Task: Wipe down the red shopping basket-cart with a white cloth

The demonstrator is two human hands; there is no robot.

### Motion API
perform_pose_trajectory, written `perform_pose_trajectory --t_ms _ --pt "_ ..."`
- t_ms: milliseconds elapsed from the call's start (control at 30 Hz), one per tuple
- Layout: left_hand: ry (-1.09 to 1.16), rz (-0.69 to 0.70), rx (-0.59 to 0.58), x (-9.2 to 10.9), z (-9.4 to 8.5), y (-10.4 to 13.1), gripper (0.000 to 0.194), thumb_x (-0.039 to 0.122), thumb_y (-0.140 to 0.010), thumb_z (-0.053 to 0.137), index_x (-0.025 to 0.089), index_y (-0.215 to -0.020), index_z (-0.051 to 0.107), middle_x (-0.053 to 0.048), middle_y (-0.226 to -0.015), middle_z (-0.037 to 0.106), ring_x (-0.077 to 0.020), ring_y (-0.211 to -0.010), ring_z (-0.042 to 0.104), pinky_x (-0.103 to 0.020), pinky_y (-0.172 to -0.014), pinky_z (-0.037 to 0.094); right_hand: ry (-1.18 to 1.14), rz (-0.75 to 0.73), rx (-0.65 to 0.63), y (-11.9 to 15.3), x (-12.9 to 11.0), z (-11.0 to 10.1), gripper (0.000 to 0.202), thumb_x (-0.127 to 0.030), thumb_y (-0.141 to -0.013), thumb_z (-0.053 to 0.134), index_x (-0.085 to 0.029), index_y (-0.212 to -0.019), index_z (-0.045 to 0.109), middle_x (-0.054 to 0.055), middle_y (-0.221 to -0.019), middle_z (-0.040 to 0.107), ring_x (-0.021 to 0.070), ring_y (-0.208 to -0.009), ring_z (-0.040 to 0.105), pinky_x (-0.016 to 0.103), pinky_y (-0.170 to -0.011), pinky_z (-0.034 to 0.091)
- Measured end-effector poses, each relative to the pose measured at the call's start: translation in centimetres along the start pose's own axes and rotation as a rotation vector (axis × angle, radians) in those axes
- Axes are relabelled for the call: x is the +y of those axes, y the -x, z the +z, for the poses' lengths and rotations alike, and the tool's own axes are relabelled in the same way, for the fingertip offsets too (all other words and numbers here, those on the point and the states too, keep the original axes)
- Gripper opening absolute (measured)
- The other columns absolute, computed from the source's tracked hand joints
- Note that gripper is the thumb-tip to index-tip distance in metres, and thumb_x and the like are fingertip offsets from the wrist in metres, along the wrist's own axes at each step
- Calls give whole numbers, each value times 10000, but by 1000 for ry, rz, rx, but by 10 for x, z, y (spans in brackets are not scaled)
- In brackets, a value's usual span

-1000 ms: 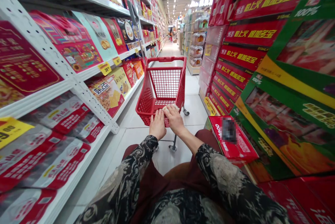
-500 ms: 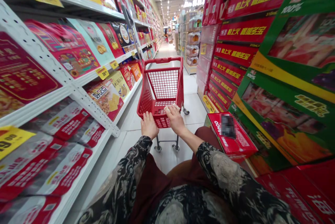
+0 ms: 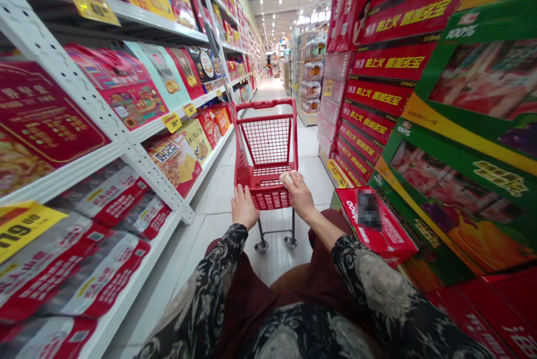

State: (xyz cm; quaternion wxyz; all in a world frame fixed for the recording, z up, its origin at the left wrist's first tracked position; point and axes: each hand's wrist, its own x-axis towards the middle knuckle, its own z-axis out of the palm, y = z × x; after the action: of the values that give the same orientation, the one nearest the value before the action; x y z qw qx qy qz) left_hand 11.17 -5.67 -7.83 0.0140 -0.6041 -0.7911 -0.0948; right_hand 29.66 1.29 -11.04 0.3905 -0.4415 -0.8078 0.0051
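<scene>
A red plastic shopping cart [image 3: 267, 201] with a mesh basket stands upright on the floor in front of my knees. At the left end of its near rim is my left hand [image 3: 244, 206], fingers over the edge and holding it. My right hand [image 3: 299, 192] is closed on a crumpled whitish cloth [image 3: 289, 176] and presses it against the rim's right end. The undersides of both hands are hidden. No goods show in the visible part of the basket.
White shelves [image 3: 156, 124] full of packaged food run along the left. On the right rise stacked red drink cartons [image 3: 377, 90] and green juice boxes [image 3: 453, 180]. A red box [image 3: 373, 219] sits close by my right knee. The tiled aisle [image 3: 268, 88] stretches ahead.
My right hand has slid the cloth to the right along the rim, toward the corner. The left hand stays at the rim's left end. The whole view has shifted slightly.
</scene>
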Motion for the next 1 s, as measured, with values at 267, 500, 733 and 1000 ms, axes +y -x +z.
perform_pose_trajectory --t_ms 267,500,733,1000 --pt "-14 76 -43 5 0 3 824 119 -665 527 65 -1425 213 -206 -1532 131 -295 -1417 132 -487 -1111 239 -24 -81 -125 -4 -50 26 452 -30 -835 462 -177 -1249 568 119 -1394 464 222 -1338 359 400 -1091 343" --pt "-46 76 -76 8 -7 4 790 110 -694 496 78 -1431 214 -192 -1534 136 -291 -1413 158 -522 -1091 260 59 20 -52 -13 -6 2 461 -11 -831 419 -172 -1231 579 123 -1362 496 225 -1329 366 444 -1097 318" --pt "-29 55 -56 25 -14 2 751 156 -707 503 47 -1412 268 -193 -1524 175 -354 -1398 171 -576 -1091 217 10 11 -99 -13 -30 13 547 -4 -769 409 -82 -1303 499 178 -1399 437 249 -1345 330 449 -1094 307" --pt "284 325 15 42 -13 -20 648 109 -781 349 140 -1424 274 -80 -1522 252 -148 -1406 203 -411 -1141 195 -135 31 -177 -25 -42 11 667 -52 -725 428 -28 -1388 352 199 -1396 435 265 -1312 381 491 -1094 271"
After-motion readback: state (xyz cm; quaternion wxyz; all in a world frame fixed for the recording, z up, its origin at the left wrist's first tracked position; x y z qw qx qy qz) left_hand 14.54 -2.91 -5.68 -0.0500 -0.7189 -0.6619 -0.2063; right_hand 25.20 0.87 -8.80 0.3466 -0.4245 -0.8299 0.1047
